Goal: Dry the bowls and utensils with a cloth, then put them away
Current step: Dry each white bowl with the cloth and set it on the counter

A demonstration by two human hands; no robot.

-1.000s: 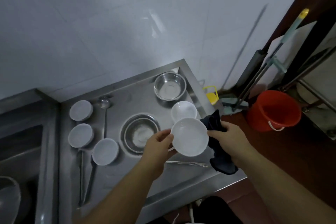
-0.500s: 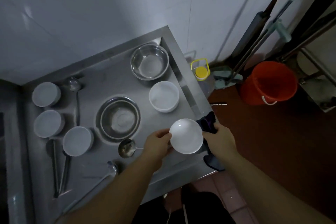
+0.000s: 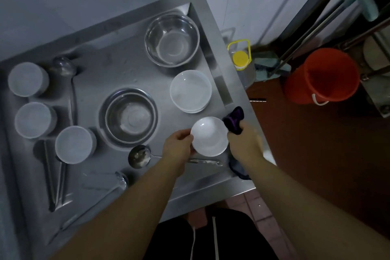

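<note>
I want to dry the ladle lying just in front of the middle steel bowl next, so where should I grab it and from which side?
Take the ladle by its thin handle, not the cup. The handle lies flat on the counter, running right under the left hand and the white bowl. Come from above, near the handle's right end, and likely pinch it across its width with the fingers.

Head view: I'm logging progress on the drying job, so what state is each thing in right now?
white bowl: held off the counter by both hands
left hand: grips the bowl's rim
right hand: holds the dark cloth against the bowl
stacked white bowls: upright
far steel bowl: upright, empty
three pale bowls: upside down
ladle: lying flat
</note>
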